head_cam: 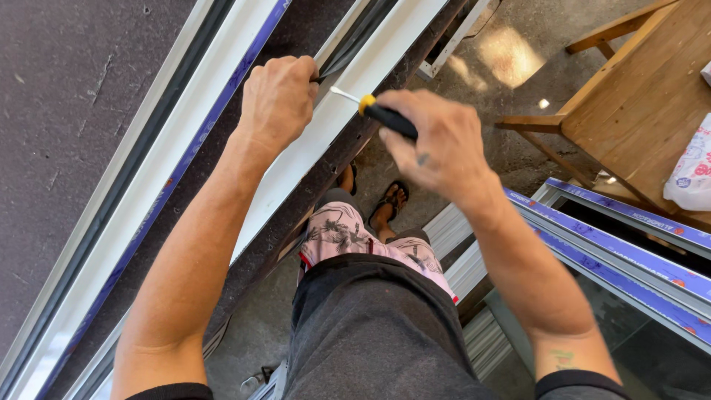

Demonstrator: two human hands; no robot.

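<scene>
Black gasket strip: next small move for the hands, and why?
Probably bring the screwdriver tip down beside the left hand. That hand pinches the black gasket strip at the white frame, while the right hand holds the tool just off the channel.

Both hands [278, 96] [437, 144] forward, fingers clenched

A dark, felt-covered tabletop [67, 96] runs along the left. Long white window frame pieces [355, 70] with a blue strip lie lengthwise on it, one near its right edge. The concrete floor [481, 67] carries a wooden bench [637, 96] and more frames [629, 252].
</scene>
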